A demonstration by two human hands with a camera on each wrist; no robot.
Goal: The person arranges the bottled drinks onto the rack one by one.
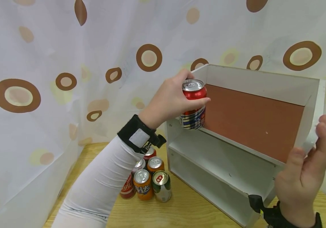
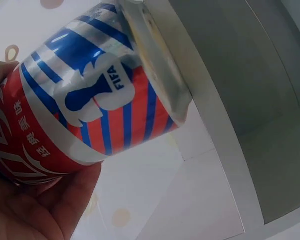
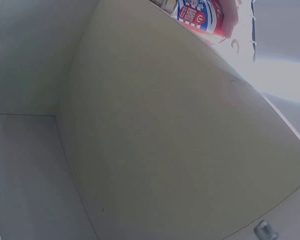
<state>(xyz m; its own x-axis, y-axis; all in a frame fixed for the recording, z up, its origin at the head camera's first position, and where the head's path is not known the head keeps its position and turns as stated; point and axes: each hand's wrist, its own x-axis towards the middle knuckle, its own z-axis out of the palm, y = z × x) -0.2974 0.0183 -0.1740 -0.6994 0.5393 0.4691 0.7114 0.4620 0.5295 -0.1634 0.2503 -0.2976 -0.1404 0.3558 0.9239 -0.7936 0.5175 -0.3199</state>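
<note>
My left hand grips a red soda can with blue and silver stripes around its upper half, thumb across its front. The can stands roughly upright at the top left front of a white shelf unit, overlapping its brown top panel in the head view. In the left wrist view, the base of the can lies close to the shelf's white front edge. At the unit's upper right corner, my right hand holds the raised side panel, thumb on one side and fingers on the other.
Several soda cans, including an orange one and a green-and-white one, stand grouped on the wooden table left of the unit. Two shelf levels open toward me. A patterned curtain hangs behind.
</note>
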